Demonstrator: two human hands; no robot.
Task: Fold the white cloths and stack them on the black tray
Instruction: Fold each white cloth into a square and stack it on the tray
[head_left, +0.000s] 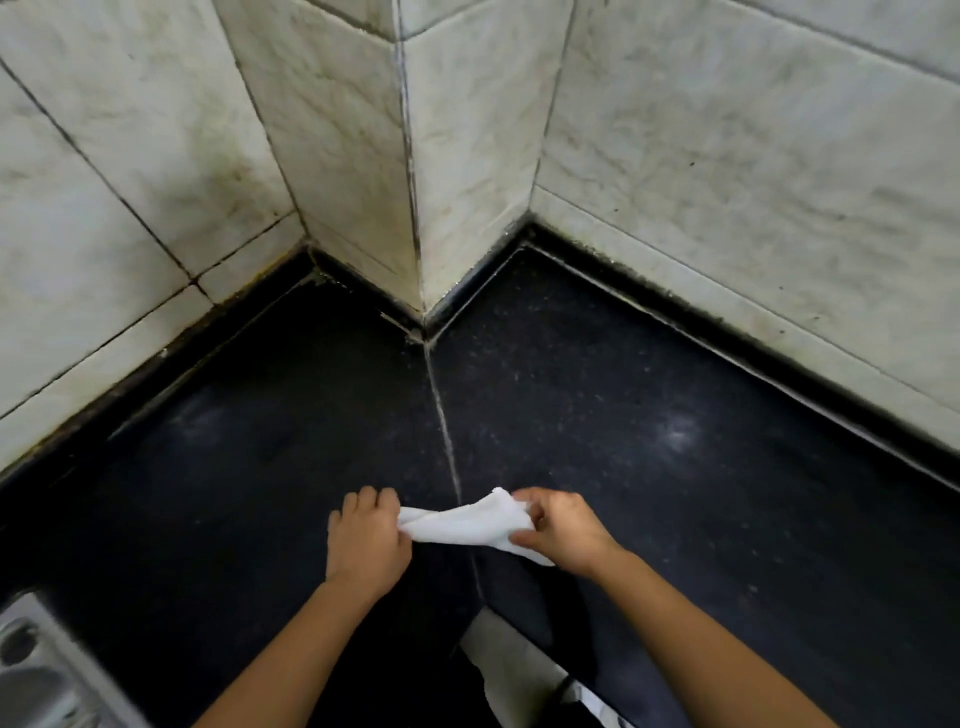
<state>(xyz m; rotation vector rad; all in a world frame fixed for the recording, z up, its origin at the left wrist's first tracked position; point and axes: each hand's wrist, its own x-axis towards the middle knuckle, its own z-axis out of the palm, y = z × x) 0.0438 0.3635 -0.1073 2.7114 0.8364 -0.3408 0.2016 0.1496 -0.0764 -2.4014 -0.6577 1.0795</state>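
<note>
Hands (457, 535) stretch cloth (467, 525) above counter (675, 467), sink (36, 670) near.

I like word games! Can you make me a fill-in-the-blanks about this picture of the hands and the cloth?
1. The cloth is the colour ____.
2. The cloth is held by ____ hands, the left hand and the right hand.
3. The counter under the hands is the colour ____.
4. The wall behind is covered in ____.

Missing words: white; two; black; tiles

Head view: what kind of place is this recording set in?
Probably a kitchen corner: a dark speckled counter meets stained marble-look wall tiles, and a steel sink edge shows at lower left.
</note>
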